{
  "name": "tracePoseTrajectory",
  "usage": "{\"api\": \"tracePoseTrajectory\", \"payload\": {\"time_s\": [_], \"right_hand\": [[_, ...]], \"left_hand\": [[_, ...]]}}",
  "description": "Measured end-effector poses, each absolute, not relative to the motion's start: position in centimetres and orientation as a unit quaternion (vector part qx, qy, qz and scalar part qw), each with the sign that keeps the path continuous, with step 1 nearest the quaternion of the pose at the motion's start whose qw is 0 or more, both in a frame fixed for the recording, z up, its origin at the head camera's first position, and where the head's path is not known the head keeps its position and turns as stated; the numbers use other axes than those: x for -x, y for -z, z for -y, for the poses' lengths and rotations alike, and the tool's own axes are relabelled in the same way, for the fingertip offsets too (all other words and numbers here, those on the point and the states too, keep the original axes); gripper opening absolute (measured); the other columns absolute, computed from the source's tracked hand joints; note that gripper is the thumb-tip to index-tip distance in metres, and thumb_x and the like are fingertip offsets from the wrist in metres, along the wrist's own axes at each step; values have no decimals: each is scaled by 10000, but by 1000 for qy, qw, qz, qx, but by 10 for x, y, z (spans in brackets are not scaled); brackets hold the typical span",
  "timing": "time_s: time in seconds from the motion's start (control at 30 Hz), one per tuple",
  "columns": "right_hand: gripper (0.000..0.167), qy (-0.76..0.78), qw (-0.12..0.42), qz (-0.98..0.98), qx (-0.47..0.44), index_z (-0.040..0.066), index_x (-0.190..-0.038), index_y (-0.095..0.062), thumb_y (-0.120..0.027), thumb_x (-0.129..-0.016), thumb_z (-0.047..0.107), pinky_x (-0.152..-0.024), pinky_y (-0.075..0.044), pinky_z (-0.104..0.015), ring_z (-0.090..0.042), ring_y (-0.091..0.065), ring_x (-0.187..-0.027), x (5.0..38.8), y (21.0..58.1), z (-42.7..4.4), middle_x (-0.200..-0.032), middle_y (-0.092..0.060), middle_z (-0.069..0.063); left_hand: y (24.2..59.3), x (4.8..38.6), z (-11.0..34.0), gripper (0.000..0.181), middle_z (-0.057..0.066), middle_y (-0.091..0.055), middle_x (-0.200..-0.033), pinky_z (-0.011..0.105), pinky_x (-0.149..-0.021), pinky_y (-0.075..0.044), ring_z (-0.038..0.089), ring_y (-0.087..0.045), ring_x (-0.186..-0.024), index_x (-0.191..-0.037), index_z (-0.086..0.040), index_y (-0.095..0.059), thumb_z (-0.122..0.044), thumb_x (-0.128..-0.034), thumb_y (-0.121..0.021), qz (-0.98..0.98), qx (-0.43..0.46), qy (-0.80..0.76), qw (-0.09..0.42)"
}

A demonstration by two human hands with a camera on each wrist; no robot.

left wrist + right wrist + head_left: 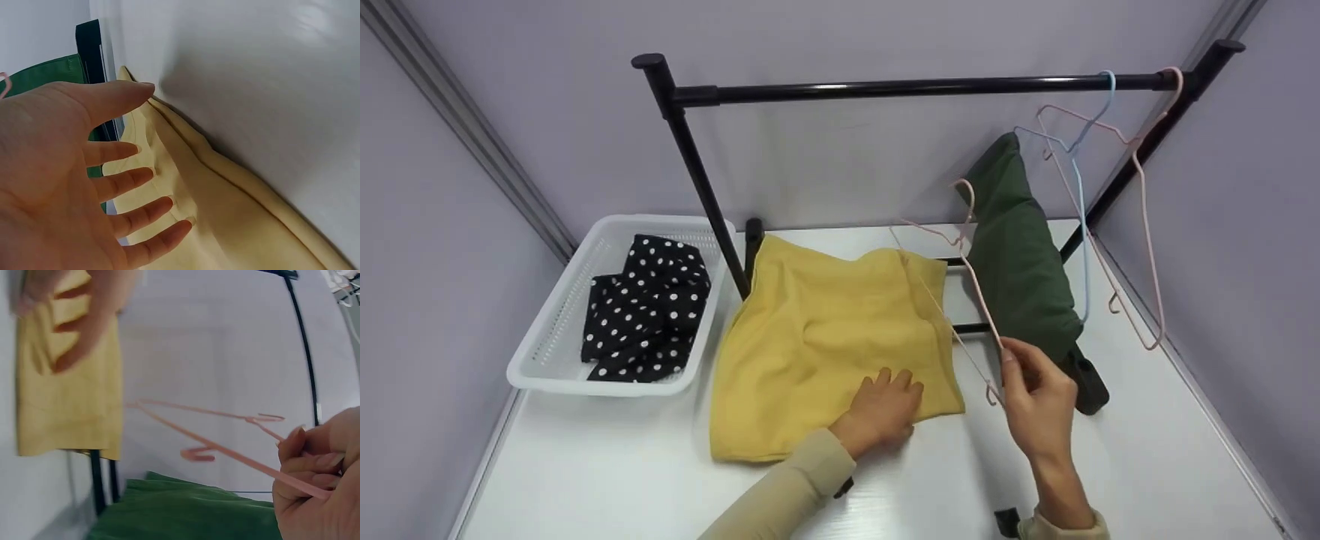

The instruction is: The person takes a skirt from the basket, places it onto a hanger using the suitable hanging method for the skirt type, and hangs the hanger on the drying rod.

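White worktop (600, 457) showed as a narrow strip between the basket (600, 387) and the yellow cloth (840, 322). Over its lower right, the left hand (883, 409) had its fingers spread; past its right edge, the right hand (1041, 409) pinched a pink hanger (247, 461).

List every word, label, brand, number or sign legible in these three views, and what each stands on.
None: no text can be read in any view.
The yellow cloth, green fabric item, polka-dot cloth, white basket, black rack and the pink hanger in the right hand show no readable marks.
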State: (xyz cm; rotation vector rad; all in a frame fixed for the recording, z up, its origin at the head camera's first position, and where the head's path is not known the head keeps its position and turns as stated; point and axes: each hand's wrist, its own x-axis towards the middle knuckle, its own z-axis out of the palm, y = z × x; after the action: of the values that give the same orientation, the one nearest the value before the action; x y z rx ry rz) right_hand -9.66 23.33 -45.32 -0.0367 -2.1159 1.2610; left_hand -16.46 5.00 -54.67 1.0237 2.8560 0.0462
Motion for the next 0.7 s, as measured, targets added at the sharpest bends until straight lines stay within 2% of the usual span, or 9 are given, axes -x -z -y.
{"api": "tracePoseTrajectory", "payload": {"time_s": [0.23,0.4,0.5,0.7], "right_hand": [[159,-481,354,801,44,-69,-1075,-736,-611,-977,-66,-576,-390,-140,-83,-524,-640,104,464,-234,-779,-663,-159],[166,-476,372,795,48,-91,-1088,-726,-598,-984,-68,-563,-384,-136,-94,-516,-631,111,479,-246,-756,-642,-188],[177,-471,383,793,55,-56,-1110,-737,-602,-999,-27,-569,-391,-128,-72,-524,-651,118,493,-256,-783,-664,-161],[205,-459,373,804,64,-6,-1161,-741,-603,-1020,52,-620,-431,-114,-90,-589,-714,123,509,-267,-940,-743,-157]], "left_hand": [[548,170,-63,187,31,-567,-1203,472,-773,-519,242,-551,-1077,-1156,-172,-674,-214,-975,-651,-950,-309,-9,30],[553,174,-64,198,41,-558,-1212,492,-781,-543,243,-554,-1100,-1198,-182,-645,-167,-1001,-631,-952,-304,-3,16],[555,177,-64,234,51,-539,-1255,513,-803,-548,255,-538,-1145,-1252,-176,-629,-139,-1023,-597,-956,-292,-5,30],[549,182,-61,354,100,-519,-1366,537,-868,-538,300,-510,-1241,-1384,-79,-534,-166,-1042,-562,-960,-256,-57,97]]}}
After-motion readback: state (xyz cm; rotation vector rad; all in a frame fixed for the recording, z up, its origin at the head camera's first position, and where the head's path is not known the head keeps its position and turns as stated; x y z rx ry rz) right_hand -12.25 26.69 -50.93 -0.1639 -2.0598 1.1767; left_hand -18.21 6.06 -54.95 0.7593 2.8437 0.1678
